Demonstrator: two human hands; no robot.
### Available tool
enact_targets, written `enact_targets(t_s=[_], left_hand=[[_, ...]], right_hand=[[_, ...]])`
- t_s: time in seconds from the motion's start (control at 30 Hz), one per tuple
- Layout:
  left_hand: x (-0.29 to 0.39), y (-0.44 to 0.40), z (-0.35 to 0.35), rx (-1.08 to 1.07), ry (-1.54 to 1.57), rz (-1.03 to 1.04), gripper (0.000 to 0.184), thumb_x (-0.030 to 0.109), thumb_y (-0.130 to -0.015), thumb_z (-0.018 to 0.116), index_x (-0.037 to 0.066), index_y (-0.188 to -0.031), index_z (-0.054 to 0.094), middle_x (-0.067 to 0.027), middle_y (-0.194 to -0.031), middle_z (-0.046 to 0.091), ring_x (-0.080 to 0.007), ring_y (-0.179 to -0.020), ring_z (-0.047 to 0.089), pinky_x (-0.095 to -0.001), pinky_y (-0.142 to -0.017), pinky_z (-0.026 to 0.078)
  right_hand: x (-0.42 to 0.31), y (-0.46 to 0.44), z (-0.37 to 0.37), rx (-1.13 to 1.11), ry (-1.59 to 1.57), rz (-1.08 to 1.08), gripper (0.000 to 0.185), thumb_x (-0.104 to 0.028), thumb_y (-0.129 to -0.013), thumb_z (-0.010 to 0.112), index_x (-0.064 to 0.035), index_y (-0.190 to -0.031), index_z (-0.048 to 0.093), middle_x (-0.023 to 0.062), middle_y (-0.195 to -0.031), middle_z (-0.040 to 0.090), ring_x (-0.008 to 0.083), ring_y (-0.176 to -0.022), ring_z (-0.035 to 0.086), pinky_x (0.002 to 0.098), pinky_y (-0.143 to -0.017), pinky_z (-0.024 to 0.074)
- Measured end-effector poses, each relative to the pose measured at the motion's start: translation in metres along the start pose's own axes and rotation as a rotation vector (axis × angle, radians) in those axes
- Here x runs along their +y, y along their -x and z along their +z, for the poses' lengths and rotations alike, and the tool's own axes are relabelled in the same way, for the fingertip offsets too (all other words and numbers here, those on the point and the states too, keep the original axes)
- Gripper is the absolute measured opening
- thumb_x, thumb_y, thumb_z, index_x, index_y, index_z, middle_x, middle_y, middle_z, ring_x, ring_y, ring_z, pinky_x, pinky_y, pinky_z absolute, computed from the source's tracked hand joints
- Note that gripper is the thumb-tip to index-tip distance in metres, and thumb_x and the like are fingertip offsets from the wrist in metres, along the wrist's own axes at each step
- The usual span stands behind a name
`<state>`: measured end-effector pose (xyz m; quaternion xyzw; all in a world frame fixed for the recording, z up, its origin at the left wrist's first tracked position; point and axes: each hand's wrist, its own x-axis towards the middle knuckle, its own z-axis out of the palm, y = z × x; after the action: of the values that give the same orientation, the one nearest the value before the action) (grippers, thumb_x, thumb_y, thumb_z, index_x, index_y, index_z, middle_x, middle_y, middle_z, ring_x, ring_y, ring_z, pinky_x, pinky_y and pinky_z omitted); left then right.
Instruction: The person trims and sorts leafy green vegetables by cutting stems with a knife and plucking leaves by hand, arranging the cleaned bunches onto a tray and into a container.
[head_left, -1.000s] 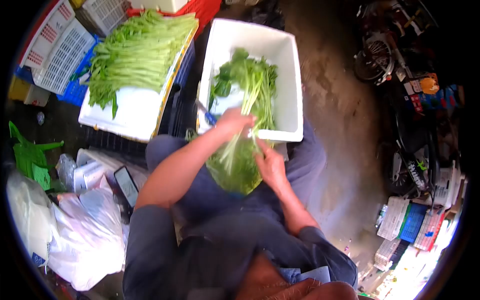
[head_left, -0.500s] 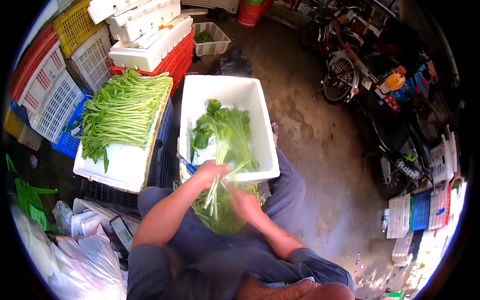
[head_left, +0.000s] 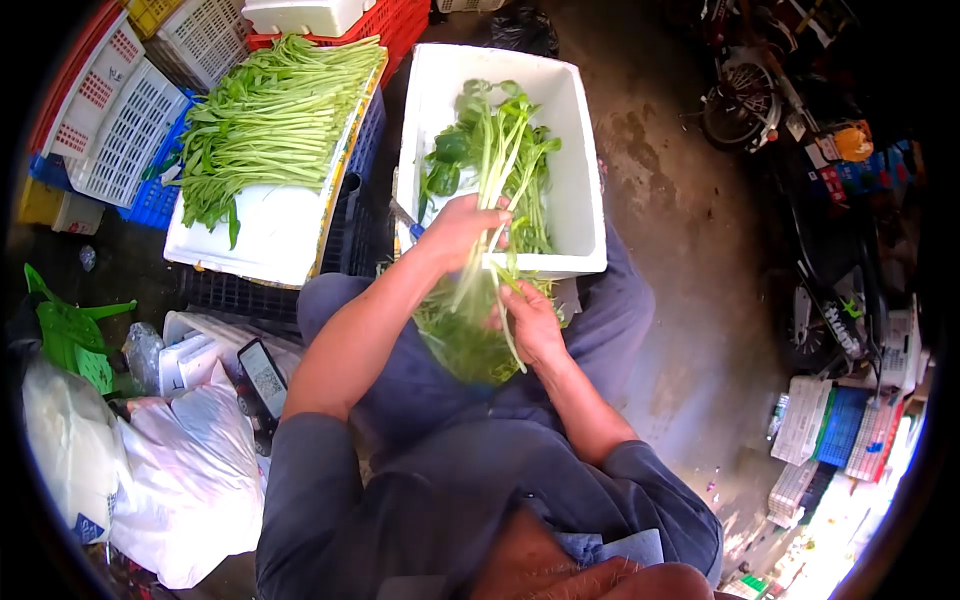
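Observation:
My left hand (head_left: 468,234) is closed around a bunch of long-stemmed leafy greens (head_left: 497,160), held over the near edge of a white foam box (head_left: 584,205). The leafy tops lean into the box; the pale stem ends point down to my lap. My right hand (head_left: 533,325) pinches a stem at the lower end of the bunch, just below the box rim. Inside the box lie more greens (head_left: 538,220). Between my legs sits a blurred heap of green trimmings (head_left: 462,335). Beside my left wrist, a blue-handled tool (head_left: 416,229) rests at the box edge.
To the left, a thick row of leafy stems (head_left: 290,120) lies on a white foam slab (head_left: 262,235) above dark crates. Stacked plastic baskets (head_left: 130,120), a green stool (head_left: 75,335), white bags (head_left: 190,480) and a phone (head_left: 262,375) stand left. Motorbikes (head_left: 830,230) are right.
The view has tilted down, so the box sits higher in frame. The bunch in my left hand stands more upright, and my right hand, blurred before, now pinches a stem.

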<state>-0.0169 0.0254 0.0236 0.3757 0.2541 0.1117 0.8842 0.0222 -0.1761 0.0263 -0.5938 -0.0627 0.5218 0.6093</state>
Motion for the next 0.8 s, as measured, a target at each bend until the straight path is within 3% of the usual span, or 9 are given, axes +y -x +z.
enact_targets(t_s=[0.17, 0.27, 0.37, 0.4, 0.5, 0.53, 0.63, 0.7, 0.8], left_hand=[[0.021, 0.012, 0.004, -0.003, 0.074, 0.110, 0.024, 0.008, -0.090, 0.069, 0.001, -0.111, 0.061, -0.0063, -0.094, 0.063, -0.0171, -0.072, 0.062, -0.0335, -0.068, 0.056], [0.021, 0.004, -0.008, 0.023, 0.129, 0.168, 0.031, 0.009, -0.089, 0.071, 0.000, -0.116, 0.057, -0.0074, -0.094, 0.061, -0.0185, -0.072, 0.062, -0.0354, -0.069, 0.056], [0.029, 0.006, -0.010, 0.029, 0.166, 0.192, 0.035, 0.008, -0.088, 0.073, 0.002, -0.118, 0.056, -0.0076, -0.095, 0.062, -0.0190, -0.073, 0.063, -0.0362, -0.069, 0.057], [0.030, 0.007, -0.010, 0.014, 0.174, 0.190, 0.034, 0.009, -0.088, 0.074, 0.003, -0.117, 0.057, -0.0062, -0.095, 0.063, -0.0184, -0.073, 0.064, -0.0355, -0.068, 0.058], [0.029, 0.009, -0.005, 0.011, 0.106, 0.179, 0.033, 0.009, -0.089, 0.072, 0.003, -0.117, 0.056, -0.0073, -0.095, 0.063, -0.0186, -0.072, 0.064, -0.0360, -0.066, 0.058], [0.029, 0.009, -0.003, 0.017, 0.067, 0.176, 0.033, 0.008, -0.090, 0.071, 0.002, -0.118, 0.055, -0.0086, -0.095, 0.064, -0.0190, -0.071, 0.064, -0.0366, -0.066, 0.058], [0.023, 0.008, 0.001, 0.010, -0.076, 0.195, 0.032, 0.009, -0.091, 0.070, 0.001, -0.118, 0.056, -0.0072, -0.092, 0.064, -0.0164, -0.070, 0.063, -0.0341, -0.064, 0.056], [0.019, 0.006, 0.003, 0.001, -0.191, 0.219, 0.030, 0.009, -0.090, 0.071, 0.002, -0.116, 0.059, -0.0050, -0.089, 0.064, -0.0142, -0.071, 0.063, -0.0313, -0.065, 0.055], [0.011, 0.005, 0.002, -0.030, -0.277, 0.256, 0.023, 0.009, -0.090, 0.070, 0.003, -0.111, 0.063, -0.0036, -0.090, 0.066, -0.0110, -0.073, 0.061, -0.0260, -0.066, 0.051]], right_hand=[[0.018, -0.002, -0.005, 0.048, 0.036, -0.060, 0.014, -0.014, -0.103, 0.054, -0.0015, -0.103, 0.060, 0.0031, -0.083, 0.065, 0.0133, -0.069, 0.060, 0.0297, -0.064, 0.0510], [0.060, -0.008, -0.047, -0.063, 0.658, -0.211, 0.019, -0.016, -0.103, 0.054, -0.0006, -0.094, 0.062, 0.0042, -0.080, 0.066, 0.0132, -0.072, 0.062, 0.0305, -0.065, 0.0500], [0.072, -0.001, -0.072, -0.181, 0.985, -0.140, 0.026, -0.020, -0.101, 0.055, 0.0008, -0.087, 0.060, 0.0083, -0.077, 0.066, 0.0192, -0.075, 0.065, 0.0334, -0.069, 0.0498], [0.047, 0.007, -0.065, -0.212, 1.315, -0.118, 0.028, -0.024, -0.099, 0.057, 0.0026, -0.094, 0.063, 0.0145, -0.081, 0.069, 0.0285, -0.075, 0.067, 0.0368, -0.072, 0.0512], [0.020, 0.011, -0.072, -0.219, 1.508, -0.138, 0.032, -0.032, -0.097, 0.057, -0.0027, -0.104, 0.067, 0.0253, -0.099, 0.069, 0.0429, -0.100, 0.064, 0.0507, -0.085, 0.0495], [0.008, 0.007, -0.069, -0.122, 1.517, -0.211, 0.031, -0.027, -0.095, 0.060, -0.0029, -0.114, 0.067, 0.0248, -0.105, 0.069, 0.0438, -0.100, 0.065, 0.0480, -0.084, 0.0513], [-0.025, -0.017, -0.063, 0.002, 1.088, -0.426, 0.035, -0.022, -0.095, 0.063, 0.0000, -0.122, 0.064, 0.0225, -0.101, 0.070, 0.0345, -0.093, 0.070, 0.0402, -0.080, 0.0534], [-0.061, -0.026, -0.032, 0.024, 0.671, -0.330, 0.038, -0.019, -0.095, 0.066, 0.0046, -0.125, 0.062, 0.0142, -0.094, 0.071, 0.0205, -0.085, 0.069, 0.0319, -0.075, 0.0525], [-0.079, -0.054, -0.001, 0.061, 0.396, -0.517, 0.032, -0.021, -0.098, 0.064, 0.0052, -0.116, 0.065, 0.0058, -0.087, 0.067, 0.0108, -0.081, 0.062, 0.0273, -0.074, 0.0504]])
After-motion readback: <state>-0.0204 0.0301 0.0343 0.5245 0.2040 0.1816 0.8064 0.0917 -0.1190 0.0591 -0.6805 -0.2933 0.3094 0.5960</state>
